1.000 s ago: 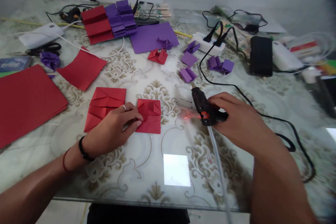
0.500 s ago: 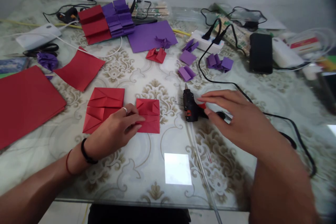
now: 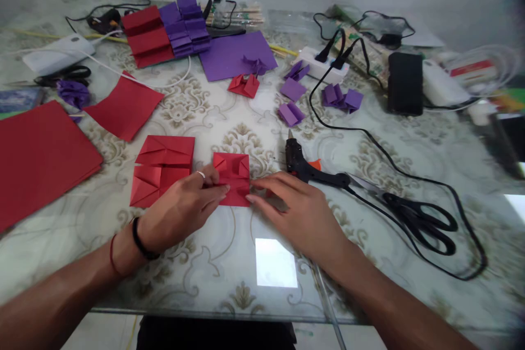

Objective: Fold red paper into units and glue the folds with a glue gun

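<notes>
A small square of folded red paper (image 3: 233, 164) lies flat on the table, its corners creased into triangles. My left hand (image 3: 191, 197), with a ring and a black wristband, is closed on its left side, fingertips pressing the paper. At its right edge, my right hand (image 3: 299, 208) has thumb and forefinger closing on the paper, a small gap between them. Partly behind my left hand is a larger folded red paper (image 3: 166, 150). A black glue gun (image 3: 301, 161) with an orange trigger rests right of the small square, a clear glue stick trailing from it.
Black-handled scissors (image 3: 418, 219) lie at the right beside a black cable. Several folded purple papers (image 3: 292, 113) and a power strip (image 3: 324, 65) are farther back. Red sheets (image 3: 45, 153) lie at the left, and a black phone-like slab (image 3: 405, 83) is at the back right.
My right hand has left the glue gun and moved left to the small red paper's edge, uncovering the glue gun's handle and the scissors. My left hand stays on the paper, shifted slightly right.
</notes>
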`<state>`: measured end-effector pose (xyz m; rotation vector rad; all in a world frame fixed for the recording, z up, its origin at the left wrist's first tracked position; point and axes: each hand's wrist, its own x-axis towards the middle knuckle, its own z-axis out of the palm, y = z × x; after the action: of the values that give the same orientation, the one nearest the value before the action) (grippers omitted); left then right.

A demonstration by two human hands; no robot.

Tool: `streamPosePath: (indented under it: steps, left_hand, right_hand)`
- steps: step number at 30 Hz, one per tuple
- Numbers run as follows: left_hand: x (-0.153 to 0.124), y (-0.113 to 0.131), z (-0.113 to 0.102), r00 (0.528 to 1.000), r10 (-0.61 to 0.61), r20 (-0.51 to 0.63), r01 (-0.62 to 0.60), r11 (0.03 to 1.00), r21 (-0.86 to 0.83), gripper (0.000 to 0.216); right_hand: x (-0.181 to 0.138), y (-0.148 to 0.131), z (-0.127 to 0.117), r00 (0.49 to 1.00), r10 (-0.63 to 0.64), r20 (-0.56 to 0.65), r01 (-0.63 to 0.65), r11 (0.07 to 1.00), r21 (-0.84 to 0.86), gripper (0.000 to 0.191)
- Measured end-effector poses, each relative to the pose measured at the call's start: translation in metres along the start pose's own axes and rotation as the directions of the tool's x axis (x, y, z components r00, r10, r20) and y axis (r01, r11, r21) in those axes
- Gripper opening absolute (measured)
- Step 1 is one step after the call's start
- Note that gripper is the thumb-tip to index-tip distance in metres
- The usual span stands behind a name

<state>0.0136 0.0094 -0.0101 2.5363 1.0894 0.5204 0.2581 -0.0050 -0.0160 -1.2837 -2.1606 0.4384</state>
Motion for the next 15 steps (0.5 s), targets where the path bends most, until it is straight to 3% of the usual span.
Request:
streamPosePath:
  steps: [3,6,11,15]
  left_hand:
    - [-0.002,0.004,0.001,0.995,0.099,0.007,-0.099,0.984,0.145,0.022]
    - [-0.004,0.008,0.003,0.978,0.178,0.109,-0.205,0.922,0.328,0.023]
    - [-0.007,0.014,0.0,0.99,0.104,0.092,-0.134,0.888,0.44,0.024]
    - [-0.01,0.017,-0.003,0.99,0.095,0.108,-0.135,0.878,0.46,0.027]
  right_hand:
    - [0.001,-0.002,0.01,0.998,0.051,-0.026,-0.053,0.995,-0.089,0.024]
    - [0.008,-0.008,0.018,0.993,0.12,0.006,-0.116,0.973,-0.198,0.027]
    - [0.022,-0.015,0.018,0.956,0.266,0.124,-0.222,0.932,-0.286,0.011]
    - [0.027,-0.012,0.011,0.952,0.25,0.179,-0.199,0.944,-0.263,0.013]
